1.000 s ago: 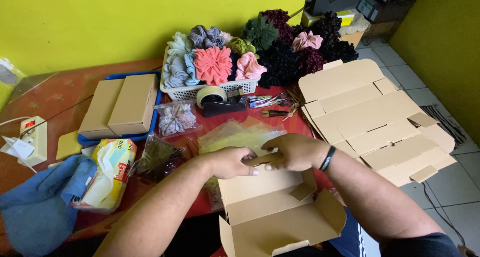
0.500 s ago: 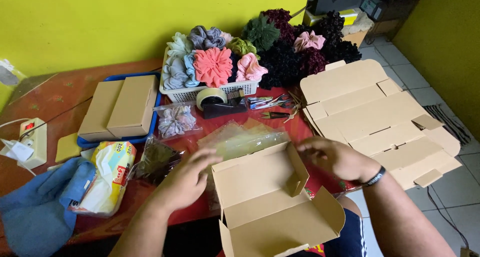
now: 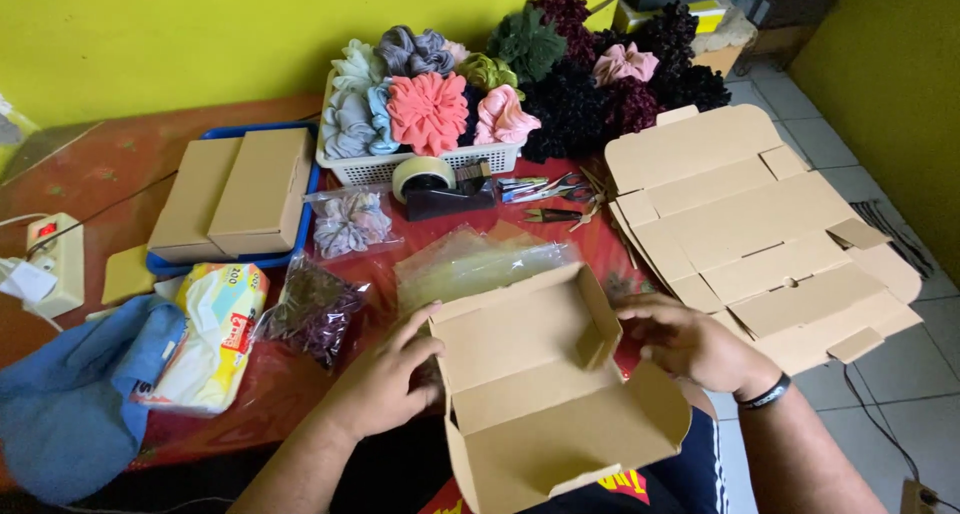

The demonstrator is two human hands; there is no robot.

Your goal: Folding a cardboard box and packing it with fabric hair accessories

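Surface: red table [image 3: 120, 174], frame centre.
L hand [image 3: 385, 379]: box [image 3: 530, 374] wall gripped.
R hand [image 3: 690, 339]: side flap pressed; corners best kept square.

Box [image 3: 530, 374] is looking like matt brown cardboard; bags [image 3: 470, 264] are showing glossy clear plastic; scrunchies [image 3: 428, 109] are looking like soft cloth; basket [image 3: 440, 162] is showing white plastic.
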